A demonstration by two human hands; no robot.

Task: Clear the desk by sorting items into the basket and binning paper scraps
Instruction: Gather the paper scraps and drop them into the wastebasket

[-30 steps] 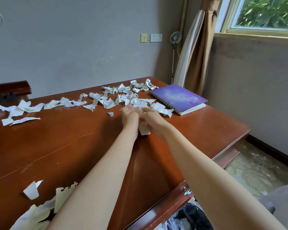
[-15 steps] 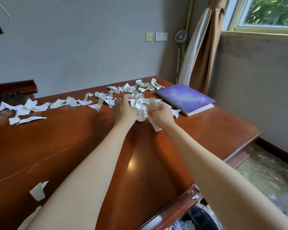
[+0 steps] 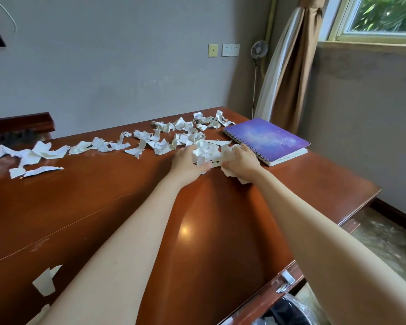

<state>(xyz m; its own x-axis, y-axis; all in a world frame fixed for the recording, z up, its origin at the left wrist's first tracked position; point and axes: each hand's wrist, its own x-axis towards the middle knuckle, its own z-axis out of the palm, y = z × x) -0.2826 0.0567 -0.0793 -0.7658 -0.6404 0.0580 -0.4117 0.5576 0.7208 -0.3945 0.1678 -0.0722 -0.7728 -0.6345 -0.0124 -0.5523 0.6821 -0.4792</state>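
A reddish-brown desk point(image 3: 103, 219) is carrying a band of torn white paper scraps point(image 3: 164, 137) along its far side. A purple spiral notebook point(image 3: 265, 137) is lying flat at their right end, and a lone scrap point(image 3: 45, 281) is sitting near the front left.

It looks like a study or home office: a large wooden desk point(image 3: 220, 231) by a grey wall with light switches point(image 3: 230, 50), a standing fan point(image 3: 259, 49) and tied-back curtain point(image 3: 291, 66) beside the window point(image 3: 380, 17), and a spiral notebook point(image 3: 266, 138) near the tabletop's far right corner.
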